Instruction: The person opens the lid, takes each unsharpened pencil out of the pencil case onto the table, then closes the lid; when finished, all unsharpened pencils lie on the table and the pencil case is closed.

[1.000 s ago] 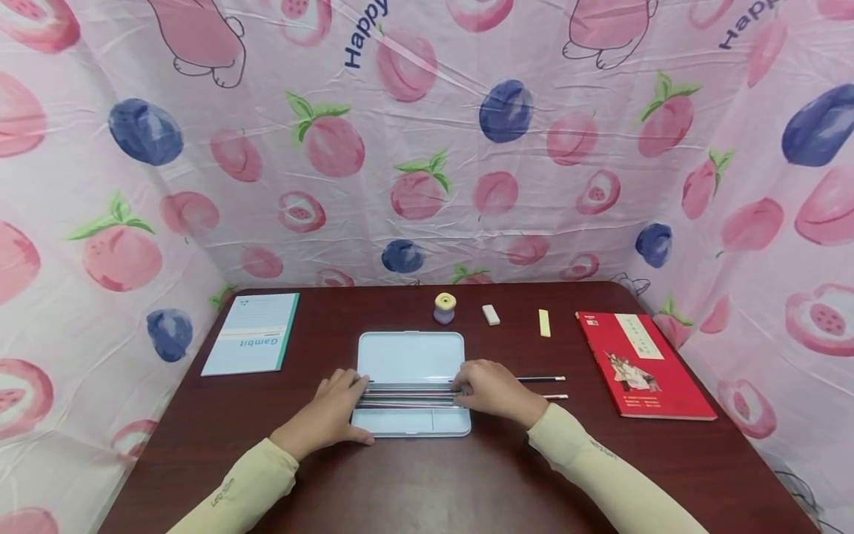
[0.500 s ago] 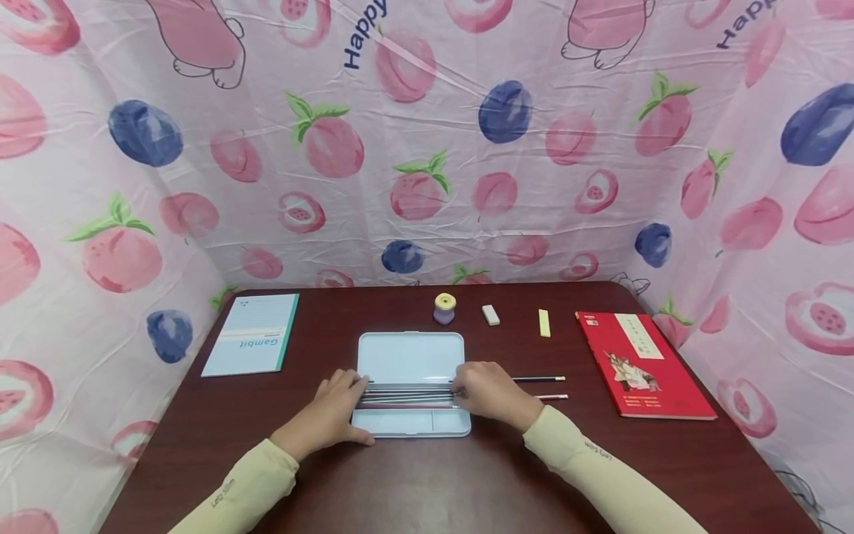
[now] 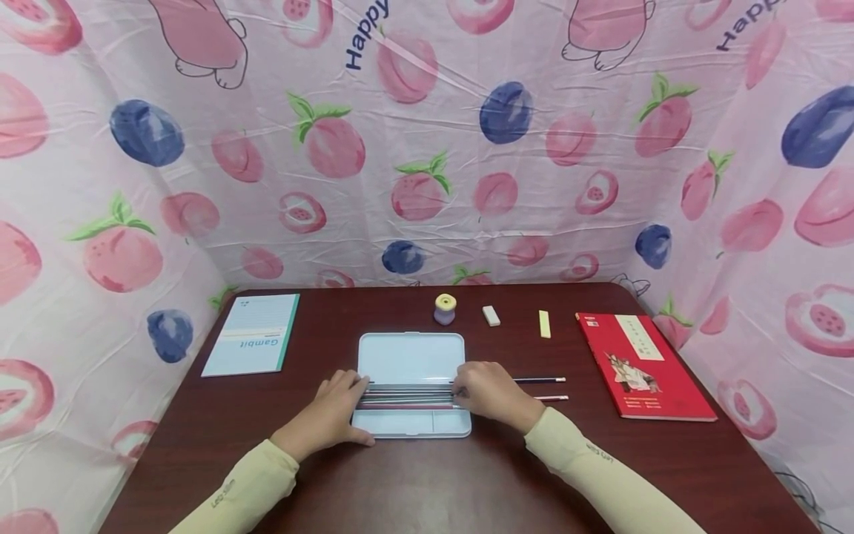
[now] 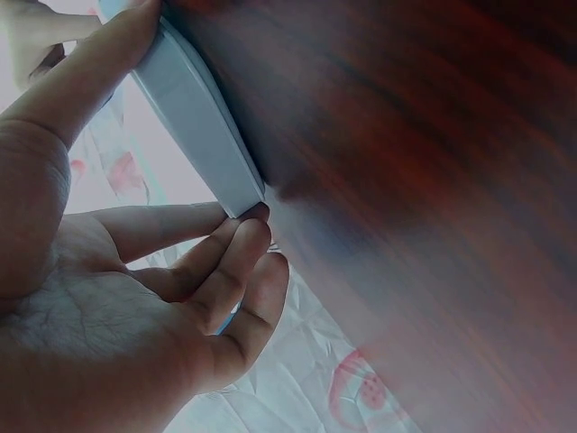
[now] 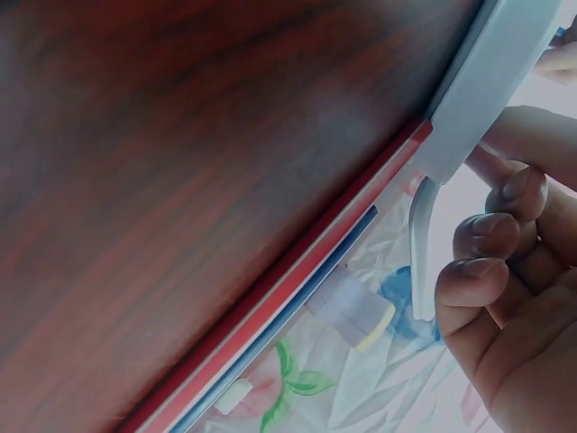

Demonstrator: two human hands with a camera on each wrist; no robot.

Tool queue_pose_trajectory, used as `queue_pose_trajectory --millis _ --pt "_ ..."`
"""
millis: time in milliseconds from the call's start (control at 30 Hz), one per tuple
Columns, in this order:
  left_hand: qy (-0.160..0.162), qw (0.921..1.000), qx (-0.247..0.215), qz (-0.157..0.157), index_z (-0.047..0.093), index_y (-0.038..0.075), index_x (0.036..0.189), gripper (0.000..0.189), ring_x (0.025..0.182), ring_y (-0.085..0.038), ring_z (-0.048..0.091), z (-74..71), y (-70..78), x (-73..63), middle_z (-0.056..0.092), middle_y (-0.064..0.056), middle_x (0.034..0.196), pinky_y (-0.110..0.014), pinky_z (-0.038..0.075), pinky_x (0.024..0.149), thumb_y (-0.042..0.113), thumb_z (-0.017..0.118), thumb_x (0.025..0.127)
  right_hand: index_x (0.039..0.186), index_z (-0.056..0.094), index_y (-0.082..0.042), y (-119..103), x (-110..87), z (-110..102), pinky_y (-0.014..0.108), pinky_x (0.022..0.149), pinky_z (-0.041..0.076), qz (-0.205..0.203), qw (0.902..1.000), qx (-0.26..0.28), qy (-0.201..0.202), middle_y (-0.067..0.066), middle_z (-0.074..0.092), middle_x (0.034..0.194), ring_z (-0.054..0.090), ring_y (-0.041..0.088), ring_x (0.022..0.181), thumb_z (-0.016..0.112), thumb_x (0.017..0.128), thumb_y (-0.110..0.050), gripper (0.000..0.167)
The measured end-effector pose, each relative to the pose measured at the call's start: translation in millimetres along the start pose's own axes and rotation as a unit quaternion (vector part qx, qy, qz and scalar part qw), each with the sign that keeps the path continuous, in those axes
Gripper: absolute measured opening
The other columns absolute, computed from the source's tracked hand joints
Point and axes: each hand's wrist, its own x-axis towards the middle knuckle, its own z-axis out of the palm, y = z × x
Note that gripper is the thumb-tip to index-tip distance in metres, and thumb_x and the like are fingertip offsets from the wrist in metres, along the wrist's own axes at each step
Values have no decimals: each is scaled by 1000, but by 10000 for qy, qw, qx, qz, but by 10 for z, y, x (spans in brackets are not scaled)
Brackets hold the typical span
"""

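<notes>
A pale blue pencil case point(image 3: 392, 423) lies with its lid folded back on the table, a row of pencils point(image 3: 408, 396) across its middle. At its left end my left hand point(image 3: 331, 409) holds the case, thumb at the front corner and fingers at the back one; the left wrist view shows the hand point(image 4: 126, 298) around the case's end point(image 4: 194, 117). Over the right end, my right hand point(image 3: 495, 391) pinches at the pencils, its fingertips hidden inside. In the right wrist view, that hand's fingers point(image 5: 475, 281) are curled beside the case wall point(image 5: 496, 90).
Right of the case lie a dark pencil point(image 3: 540, 380) and a reddish pencil point(image 3: 552, 398). Behind stand a yellow-and-purple round container point(image 3: 445, 308), a white eraser point(image 3: 491, 315) and a yellow strip point(image 3: 545, 323). A notebook point(image 3: 250, 337) is far left, a red book point(image 3: 643, 367) far right.
A reddish pencil now shows along the front of the row in the case. My right hand has shifted very slightly at the case's right end; my left hand has stayed put.
</notes>
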Motion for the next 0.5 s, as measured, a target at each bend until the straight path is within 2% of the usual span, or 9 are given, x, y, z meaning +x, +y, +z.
queue_pose_trajectory --millis 500 --pt "-69 9999 -121 -16 55 -8 149 105 128 -33 50 -28 21 -1 60 -21 139 -54 42 109 41 102 68 88 84 -16 41 -172 -111 26 65 54 55 9990 -89 426 -6 69 77 59 5 70 91 83 -14 8"
